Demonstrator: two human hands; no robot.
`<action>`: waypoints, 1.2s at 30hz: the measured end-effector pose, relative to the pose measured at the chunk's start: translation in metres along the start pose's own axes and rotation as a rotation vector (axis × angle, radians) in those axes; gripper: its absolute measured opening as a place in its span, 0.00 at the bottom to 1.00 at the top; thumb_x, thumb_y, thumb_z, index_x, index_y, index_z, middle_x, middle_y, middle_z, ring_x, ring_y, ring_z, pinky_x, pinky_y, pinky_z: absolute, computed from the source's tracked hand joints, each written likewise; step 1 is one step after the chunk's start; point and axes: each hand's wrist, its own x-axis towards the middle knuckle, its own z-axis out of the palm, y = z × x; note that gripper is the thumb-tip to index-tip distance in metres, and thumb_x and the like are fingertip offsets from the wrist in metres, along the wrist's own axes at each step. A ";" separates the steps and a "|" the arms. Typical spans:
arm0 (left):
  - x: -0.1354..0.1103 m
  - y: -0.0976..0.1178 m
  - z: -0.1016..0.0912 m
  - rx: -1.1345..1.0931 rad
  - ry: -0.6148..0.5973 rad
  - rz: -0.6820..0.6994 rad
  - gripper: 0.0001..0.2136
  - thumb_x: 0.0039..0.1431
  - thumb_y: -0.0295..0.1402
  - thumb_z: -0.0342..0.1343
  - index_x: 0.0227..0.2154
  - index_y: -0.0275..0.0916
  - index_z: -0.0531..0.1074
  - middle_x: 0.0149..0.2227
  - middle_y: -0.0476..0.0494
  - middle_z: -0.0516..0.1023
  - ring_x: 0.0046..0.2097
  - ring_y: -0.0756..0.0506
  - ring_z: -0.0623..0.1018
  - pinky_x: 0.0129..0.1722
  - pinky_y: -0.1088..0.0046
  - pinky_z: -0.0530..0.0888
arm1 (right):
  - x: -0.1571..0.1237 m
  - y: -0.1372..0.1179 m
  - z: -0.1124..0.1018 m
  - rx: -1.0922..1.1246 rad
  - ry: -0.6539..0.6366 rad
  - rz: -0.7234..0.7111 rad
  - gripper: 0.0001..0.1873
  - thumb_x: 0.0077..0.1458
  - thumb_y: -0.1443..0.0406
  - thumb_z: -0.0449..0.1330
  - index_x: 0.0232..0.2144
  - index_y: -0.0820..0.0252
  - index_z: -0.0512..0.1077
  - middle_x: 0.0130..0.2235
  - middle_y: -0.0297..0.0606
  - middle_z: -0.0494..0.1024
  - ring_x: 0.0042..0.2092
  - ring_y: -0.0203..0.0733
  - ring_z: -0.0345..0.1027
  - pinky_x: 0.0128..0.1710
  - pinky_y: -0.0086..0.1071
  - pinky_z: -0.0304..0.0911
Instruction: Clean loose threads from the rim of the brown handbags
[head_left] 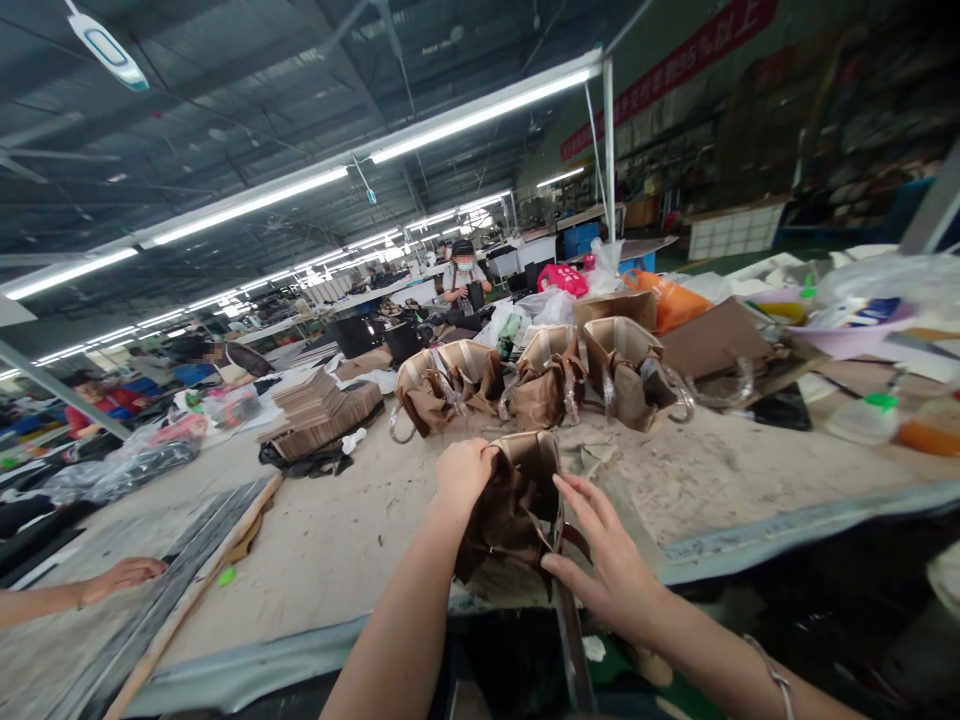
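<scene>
A brown handbag with a pale trim along its upper edge stands at the table's front edge, its mouth open. My left hand grips the bag's upper left rim, fingers curled over the edge and partly hidden. On the right side of the bag, my right hand has its fingers spread, with fingertips touching the bag's side. A strap in clear wrapping hangs down below the bag. Just beyond stand several similar brown bags in a row, their handles wrapped in clear plastic.
A stack of brown pieces lies left of the bags. Another person's hand rests at the far left, beside a dark strip. Cardboard, an orange bag and a lilac basin crowd the back right. A co-worker is farther back.
</scene>
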 end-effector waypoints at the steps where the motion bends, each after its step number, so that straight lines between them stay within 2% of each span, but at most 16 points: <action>1: 0.001 0.000 0.000 0.010 0.000 -0.006 0.18 0.59 0.44 0.43 0.33 0.42 0.76 0.36 0.40 0.78 0.38 0.44 0.75 0.36 0.73 0.66 | -0.006 -0.004 0.001 -0.001 -0.029 0.008 0.43 0.51 0.54 0.56 0.63 0.54 0.39 0.61 0.45 0.46 0.62 0.52 0.42 0.58 0.46 0.52; 5: 0.004 0.001 0.002 0.024 -0.002 -0.029 0.18 0.58 0.45 0.43 0.30 0.41 0.75 0.34 0.40 0.78 0.37 0.44 0.75 0.33 0.73 0.66 | -0.016 -0.016 0.007 -0.037 -0.095 0.044 0.52 0.47 0.57 0.60 0.63 0.55 0.32 0.64 0.45 0.36 0.63 0.53 0.34 0.59 0.48 0.49; 9: 0.007 0.000 0.006 0.039 0.012 -0.034 0.17 0.58 0.43 0.43 0.30 0.41 0.75 0.34 0.41 0.78 0.37 0.44 0.75 0.33 0.72 0.67 | -0.015 -0.017 0.015 -0.068 -0.084 0.091 0.50 0.48 0.63 0.57 0.63 0.55 0.29 0.64 0.43 0.34 0.64 0.49 0.33 0.59 0.45 0.49; 12: 0.009 -0.001 0.005 0.041 0.017 -0.015 0.16 0.57 0.42 0.44 0.30 0.41 0.75 0.34 0.40 0.78 0.38 0.43 0.76 0.34 0.72 0.69 | -0.011 -0.012 0.017 -0.078 -0.081 0.143 0.48 0.50 0.65 0.54 0.63 0.54 0.27 0.64 0.43 0.37 0.63 0.47 0.38 0.57 0.43 0.53; 15: 0.005 -0.002 -0.003 0.050 0.005 -0.054 0.16 0.57 0.39 0.43 0.32 0.39 0.75 0.36 0.39 0.78 0.40 0.43 0.75 0.36 0.71 0.70 | -0.009 -0.010 0.016 -0.107 -0.073 0.127 0.48 0.51 0.61 0.54 0.63 0.56 0.26 0.63 0.45 0.41 0.63 0.48 0.41 0.57 0.44 0.54; 20: -0.015 0.000 -0.024 0.024 -0.151 -0.127 0.15 0.53 0.36 0.45 0.36 0.38 0.75 0.39 0.38 0.77 0.41 0.42 0.76 0.38 0.70 0.72 | -0.014 -0.001 0.028 -0.183 -0.041 0.044 0.51 0.47 0.52 0.55 0.64 0.61 0.31 0.62 0.50 0.48 0.58 0.60 0.51 0.51 0.51 0.59; 24: -0.019 -0.023 -0.032 -0.061 -0.138 -0.174 0.16 0.51 0.36 0.48 0.39 0.35 0.75 0.41 0.34 0.76 0.44 0.39 0.75 0.39 0.68 0.72 | 0.006 0.038 0.047 -0.112 -0.071 -0.006 0.55 0.39 0.59 0.58 0.64 0.65 0.35 0.57 0.58 0.59 0.49 0.67 0.63 0.39 0.54 0.65; 26: -0.028 -0.041 -0.038 -0.078 -0.131 -0.230 0.16 0.51 0.36 0.48 0.38 0.35 0.76 0.42 0.34 0.76 0.44 0.39 0.74 0.39 0.68 0.71 | 0.025 0.058 0.051 -0.022 -0.151 -0.063 0.54 0.36 0.63 0.57 0.64 0.60 0.37 0.54 0.54 0.64 0.44 0.65 0.67 0.34 0.51 0.67; 29: -0.054 -0.069 -0.050 -0.101 -0.167 -0.281 0.15 0.49 0.35 0.49 0.35 0.35 0.76 0.40 0.36 0.77 0.42 0.39 0.75 0.37 0.67 0.71 | 0.058 0.075 0.049 0.053 -0.235 -0.143 0.51 0.34 0.66 0.55 0.63 0.53 0.43 0.53 0.46 0.67 0.47 0.60 0.66 0.39 0.47 0.67; 32: -0.086 -0.089 -0.058 -0.148 -0.308 -0.286 0.13 0.51 0.36 0.47 0.26 0.35 0.76 0.28 0.39 0.77 0.32 0.44 0.76 0.33 0.69 0.71 | 0.080 0.073 0.045 0.039 -0.269 -0.154 0.45 0.37 0.67 0.54 0.61 0.55 0.51 0.53 0.43 0.67 0.51 0.56 0.63 0.46 0.44 0.64; 34: -0.103 -0.096 -0.059 -0.158 -0.388 -0.264 0.17 0.53 0.39 0.45 0.22 0.34 0.74 0.23 0.40 0.75 0.28 0.45 0.75 0.31 0.69 0.71 | 0.086 0.062 0.046 0.052 -0.320 -0.189 0.38 0.40 0.68 0.53 0.57 0.56 0.59 0.52 0.44 0.68 0.52 0.52 0.62 0.49 0.41 0.62; 36: -0.112 -0.098 -0.058 -0.075 -0.268 -0.277 0.19 0.51 0.48 0.47 0.27 0.36 0.74 0.28 0.41 0.76 0.33 0.42 0.75 0.34 0.65 0.71 | 0.089 0.051 0.051 0.084 -0.273 -0.230 0.33 0.41 0.69 0.54 0.54 0.60 0.63 0.52 0.44 0.69 0.53 0.50 0.62 0.52 0.43 0.59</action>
